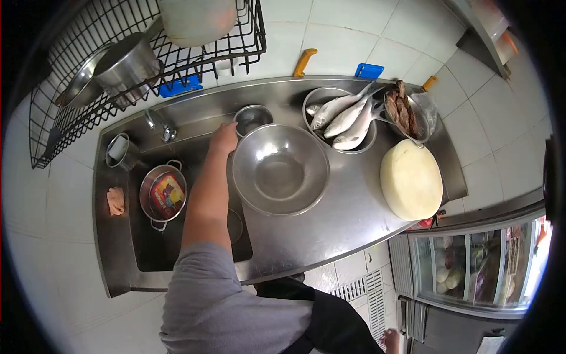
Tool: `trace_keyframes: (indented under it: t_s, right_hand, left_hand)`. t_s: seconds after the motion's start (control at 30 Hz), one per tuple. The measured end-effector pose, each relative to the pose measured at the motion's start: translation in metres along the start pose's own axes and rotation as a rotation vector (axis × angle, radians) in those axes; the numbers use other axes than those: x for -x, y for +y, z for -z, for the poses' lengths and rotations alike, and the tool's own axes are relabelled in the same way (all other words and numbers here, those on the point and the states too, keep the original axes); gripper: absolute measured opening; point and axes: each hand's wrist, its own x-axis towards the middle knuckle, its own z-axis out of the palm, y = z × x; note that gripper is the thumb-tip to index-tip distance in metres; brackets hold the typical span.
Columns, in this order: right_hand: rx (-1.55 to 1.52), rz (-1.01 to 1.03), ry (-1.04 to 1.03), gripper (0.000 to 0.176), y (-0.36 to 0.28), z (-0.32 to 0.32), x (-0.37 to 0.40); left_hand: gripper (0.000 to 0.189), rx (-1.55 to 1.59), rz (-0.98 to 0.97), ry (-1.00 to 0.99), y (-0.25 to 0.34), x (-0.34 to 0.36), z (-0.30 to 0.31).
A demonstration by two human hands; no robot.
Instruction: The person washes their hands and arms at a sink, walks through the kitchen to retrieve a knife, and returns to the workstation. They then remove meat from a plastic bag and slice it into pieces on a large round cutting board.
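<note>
My left hand (224, 139) reaches over the sink's right edge, its fingers closed at the left rim of a small metal bowl (253, 120). Right of and below that bowl, a large metal bowl (280, 171) stands on the steel counter (295, 230) with nothing in it. My right hand (391, 340) hangs low at the bottom right, far from the counter; its fingers are too small and blurred to make out. Several whole fish (348, 120) lie in a metal bowl behind the large one. A big pale yellow round block (411, 180) sits at the right.
In the sink (159, 253), a two-handled pot (146, 206) holds a red and yellow packet. The faucet (168, 133) is at the back left. A wire rack (206, 59) with pots hangs above. Dark brown pieces (401, 112) fill a colander. A glass-door fridge (471, 265) stands lower right.
</note>
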Motion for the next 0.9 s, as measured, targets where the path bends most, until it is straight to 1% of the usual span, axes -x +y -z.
trace_keyframes:
  t_s: [0.03, 0.1, 0.13, 0.17, 0.23, 0.3, 0.33, 0.37, 0.4, 0.43, 0.47, 0.5, 0.53, 0.57, 0.6, 0.63, 0.67, 0.7, 0.73, 0.77, 0.83, 0.87, 0.9]
  right_hand:
    - [-0.017, -0.033, 0.02, 0.039, -0.011, -0.002, 0.009]
    - [0.027, 0.132, 0.057, 0.042, -0.071, -0.002, 0.028]
    - [0.028, 0.127, 0.059, 0.042, -0.094, -0.005, 0.036]
    - [0.066, 0.156, 0.067, 0.042, -0.113, -0.009, 0.043]
    - [0.113, 0.187, 0.062, 0.043, -0.12, -0.013, 0.045]
    - [0.07, 0.206, 0.0, 0.044, -0.115, -0.024, 0.039]
    - [0.191, 0.293, 0.008, 0.045, -0.094, -0.027, 0.023]
    - [0.452, 0.618, -0.073, 0.045, -0.074, -0.023, 0.009]
    - [0.344, 0.368, -0.06, 0.045, -0.084, -0.03, 0.019]
    - [0.236, 0.119, -0.049, 0.044, -0.099, -0.038, 0.032]
    - [0.242, 0.121, -0.054, 0.044, -0.089, -0.041, 0.028]
    - [0.214, 0.084, -0.097, 0.044, -0.085, -0.045, 0.025]
    - [0.189, 0.051, -0.142, 0.044, -0.086, -0.047, 0.021]
    - [0.202, 0.064, -0.148, 0.044, -0.087, -0.049, 0.015]
    - [0.184, 0.078, -0.16, 0.041, -0.088, -0.05, 0.012]
    - [0.166, 0.088, -0.174, 0.038, -0.088, -0.049, 0.008]
    - [0.178, 0.097, -0.182, 0.038, -0.09, -0.047, 0.004]
    - [0.082, 0.1, -0.18, 0.036, -0.091, -0.048, -0.001]
    - [-0.021, 0.102, -0.179, 0.034, -0.091, -0.052, -0.008]
    - [-0.021, 0.105, -0.187, 0.034, -0.092, -0.052, -0.015]
    - [0.067, 0.082, -0.209, 0.035, -0.095, -0.054, -0.025]
    - [0.026, 0.049, -0.234, 0.037, -0.098, -0.055, -0.028]
    - [0.014, 0.079, -0.274, 0.036, -0.098, -0.057, -0.03]
  left_hand:
    - [0.045, 0.002, -0.008, -0.007, -0.003, -0.003, -0.001]
    - [0.047, -0.092, -0.002, -0.019, -0.004, 0.001, 0.012]
    - [0.049, -0.106, -0.023, 0.117, -0.015, -0.005, 0.001]
    - [0.049, -0.107, -0.022, 0.111, -0.015, 0.002, 0.003]
    - [0.052, -0.121, -0.166, 0.178, -0.01, 0.036, 0.022]
    - [0.055, -0.178, -0.238, 0.004, -0.003, 0.081, 0.038]
    - [0.052, -0.166, -0.305, -0.009, -0.015, 0.092, 0.024]
    - [0.049, -0.154, -0.371, -0.022, -0.028, 0.102, 0.008]
    - [0.049, -0.154, -0.365, -0.022, -0.032, 0.115, 0.002]
    - [0.047, 0.052, -0.441, -0.039, -0.032, 0.128, -0.003]
    - [0.047, 0.259, -0.513, -0.056, -0.032, 0.139, -0.009]
    - [0.047, 0.257, -0.503, -0.051, -0.036, 0.145, -0.017]
    - [0.049, 0.321, -0.544, -0.076, -0.039, 0.15, -0.024]
    - [0.051, 0.386, -0.583, -0.1, -0.043, 0.157, -0.032]
    - [0.042, 0.424, -0.668, 0.062, -0.038, 0.173, -0.031]
    - [0.042, 0.423, -0.648, 0.069, -0.044, 0.187, -0.031]
    - [0.043, 0.528, -0.563, 0.047, -0.048, 0.197, -0.031]
    - [0.044, 0.629, -0.478, 0.026, -0.053, 0.209, -0.029]
    - [0.045, 0.49, -0.407, -0.025, -0.06, 0.222, -0.02]
    - [0.045, 0.482, -0.403, -0.021, -0.073, 0.237, -0.027]
    - [0.043, 1.232, -0.096, -0.131, -0.101, 0.267, -0.049]
    - [0.043, 1.225, -0.1, -0.133, -0.109, 0.279, -0.047]
    - [0.051, 1.357, 0.008, -0.089, -0.114, 0.292, -0.042]
